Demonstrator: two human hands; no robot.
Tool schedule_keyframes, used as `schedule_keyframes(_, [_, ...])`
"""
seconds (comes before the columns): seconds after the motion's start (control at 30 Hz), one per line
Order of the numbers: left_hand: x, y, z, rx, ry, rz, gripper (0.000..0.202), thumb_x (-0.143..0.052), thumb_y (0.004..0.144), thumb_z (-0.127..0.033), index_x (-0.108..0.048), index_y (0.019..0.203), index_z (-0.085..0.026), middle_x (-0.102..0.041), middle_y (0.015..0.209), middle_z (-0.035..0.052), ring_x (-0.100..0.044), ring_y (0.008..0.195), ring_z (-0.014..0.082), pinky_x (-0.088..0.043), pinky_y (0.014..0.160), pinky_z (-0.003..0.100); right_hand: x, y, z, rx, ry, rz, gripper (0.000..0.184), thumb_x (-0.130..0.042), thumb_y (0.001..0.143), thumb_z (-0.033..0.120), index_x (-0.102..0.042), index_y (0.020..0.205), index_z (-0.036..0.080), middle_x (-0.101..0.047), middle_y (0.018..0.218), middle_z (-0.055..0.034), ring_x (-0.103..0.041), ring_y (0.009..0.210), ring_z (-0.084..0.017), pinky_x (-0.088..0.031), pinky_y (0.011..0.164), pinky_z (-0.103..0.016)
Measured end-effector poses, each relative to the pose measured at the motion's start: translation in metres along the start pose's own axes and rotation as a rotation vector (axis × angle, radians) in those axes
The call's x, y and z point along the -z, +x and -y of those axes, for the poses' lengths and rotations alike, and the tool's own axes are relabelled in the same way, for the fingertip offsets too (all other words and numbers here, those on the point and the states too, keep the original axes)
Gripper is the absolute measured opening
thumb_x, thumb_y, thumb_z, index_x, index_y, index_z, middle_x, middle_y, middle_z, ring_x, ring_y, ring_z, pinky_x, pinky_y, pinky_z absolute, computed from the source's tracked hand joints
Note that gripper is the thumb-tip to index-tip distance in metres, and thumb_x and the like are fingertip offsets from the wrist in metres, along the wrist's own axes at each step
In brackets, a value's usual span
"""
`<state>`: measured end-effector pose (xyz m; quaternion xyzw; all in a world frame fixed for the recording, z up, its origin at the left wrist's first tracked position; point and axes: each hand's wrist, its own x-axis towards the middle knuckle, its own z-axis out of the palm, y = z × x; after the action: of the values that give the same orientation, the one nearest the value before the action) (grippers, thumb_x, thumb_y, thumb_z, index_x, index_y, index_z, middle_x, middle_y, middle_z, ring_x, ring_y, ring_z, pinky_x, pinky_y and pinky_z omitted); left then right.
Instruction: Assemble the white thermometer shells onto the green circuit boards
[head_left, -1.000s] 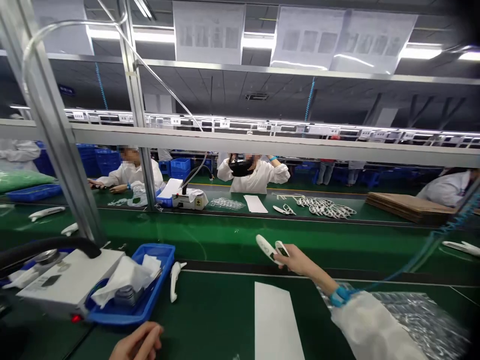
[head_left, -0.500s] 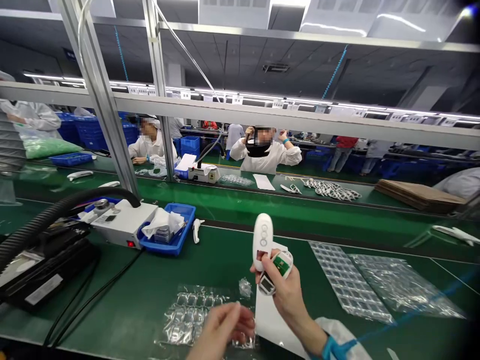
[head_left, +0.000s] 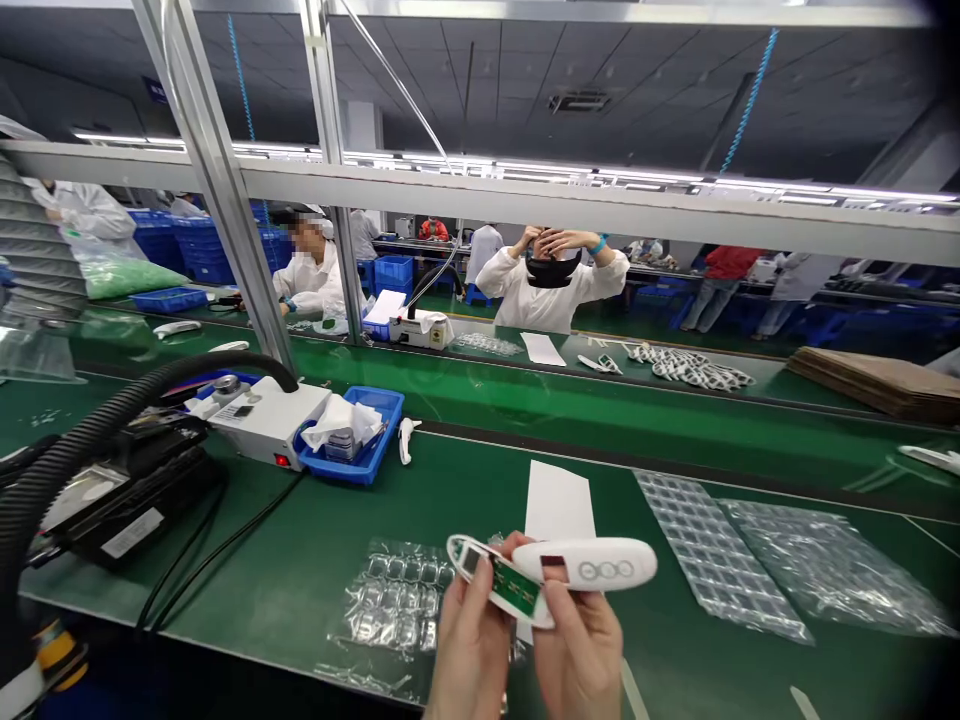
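Head view shows a long green bench filling the lower half of the frame, with a frame post slanting up at upper left. At left sits a black hose curving over a dark unit, next to a white box and a blue tray of tissue, all kept off to the side so the middle stays free for handwork. Clear blister sheets lie flat at lower centre and at right, within easy reach. A white paper strip lies just behind my hands. Across the belt, in the upper middle, another person in a white coat has both hands raised to the head.

Low and centre, I hold the work up off the bench, close to the camera, I judge for a clear look at the parts. My right hand has its grip closed on a white shell lying sideways, three round buttons facing up, thumb on top and fingers under. My left hand has its grip pinched on the other shell half carrying a green board, angled so the board faces me. The two pieces overlap and touch at the middle, both wrists rising from the bottom edge.
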<state>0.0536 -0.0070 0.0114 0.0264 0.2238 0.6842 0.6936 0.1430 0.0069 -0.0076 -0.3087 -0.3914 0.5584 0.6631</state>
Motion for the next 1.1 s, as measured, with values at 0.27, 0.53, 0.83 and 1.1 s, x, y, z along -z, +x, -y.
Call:
schedule_keyframes(0.27, [0.009, -0.008, -0.033, 0.133, 0.442, -0.172, 0.046, -0.068, 0.073, -0.058, -0.059, 0.089, -0.016, -0.051, 0.054, -0.007, -0.034, 0.037, 0.0018, -0.024, 0.038, 0.016, 0.047, 0.013, 0.02, 0.407, -0.78, 0.345, 0.029, -0.057, 0.087, 0.015, -0.068, 0.111, 0.027, -0.068, 0.113, -0.0107, -0.061, 0.111, -0.034, -0.054, 0.087, -0.047])
schedule_keyframes(0.53, [0.041, -0.021, -0.014, 0.248, 0.584, -0.207, 0.061, -0.092, 0.043, -0.033, -0.062, 0.092, -0.014, -0.07, 0.081, 0.0062, -0.064, 0.078, 0.0214, -0.045, 0.07, 0.029, 0.054, 0.02, 0.038, 0.768, -1.146, 0.826, 0.056, -0.048, 0.086, 0.002, -0.047, 0.136, 0.026, -0.06, 0.122, -0.0144, -0.045, 0.126, -0.033, -0.053, 0.087, -0.046])
schedule_keyframes(0.83, [0.033, -0.017, -0.009, 0.024, 0.936, 0.014, 0.04, -0.08, 0.064, -0.036, -0.069, 0.092, -0.011, -0.072, 0.081, 0.0072, -0.063, 0.08, 0.0251, -0.045, 0.071, 0.03, 0.008, -0.015, 0.024, 0.234, -1.097, 0.473, 0.008, -0.049, 0.093, 0.022, -0.055, 0.09, 0.024, -0.053, 0.083, -0.0042, -0.052, 0.081, -0.024, -0.04, 0.076, -0.042])
schedule_keyframes(1.1, [0.043, -0.025, -0.014, -0.107, 1.096, 0.058, 0.039, -0.07, 0.073, -0.038, -0.068, 0.103, -0.013, -0.072, 0.1, 0.0111, -0.063, 0.097, 0.03, -0.047, 0.087, 0.033, -0.006, -0.015, 0.017, 0.146, -1.05, 0.55, 0.021, -0.037, 0.097, 0.022, -0.045, 0.078, 0.022, -0.049, 0.079, -0.0013, -0.048, 0.077, -0.02, -0.035, 0.075, -0.037])
